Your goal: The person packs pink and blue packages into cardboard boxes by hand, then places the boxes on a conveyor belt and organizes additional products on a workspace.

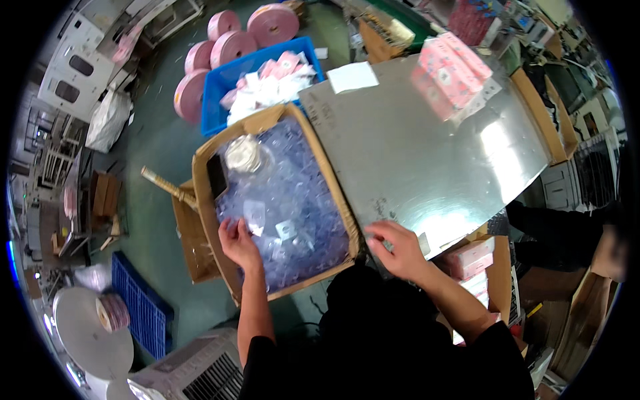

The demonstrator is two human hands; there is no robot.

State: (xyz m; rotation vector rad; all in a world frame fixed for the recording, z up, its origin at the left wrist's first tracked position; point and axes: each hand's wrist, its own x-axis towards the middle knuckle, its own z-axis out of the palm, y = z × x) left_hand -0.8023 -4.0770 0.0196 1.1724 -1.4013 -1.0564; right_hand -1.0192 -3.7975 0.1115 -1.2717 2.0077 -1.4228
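A large cardboard box (337, 193) stands open in front of me, full of clear blue-tinted plastic bags (293, 193). My left hand (239, 243) reaches into its near left part and pinches a clear bag at the top of the pile. My right hand (397, 248) rests with fingers spread on the near corner of a shiny metal table (413, 153), right beside the box's right wall, holding nothing. A roll of clear tape (243, 153) lies on the bags at the far end of the box.
A stack of pink packages (453, 67) and a white sheet (352, 77) lie on the table's far side. A blue crate (215, 100) of pink-and-white packets sits behind the box, with pink film rolls (230, 47) beyond. More pink packages (470, 260) sit under the table edge.
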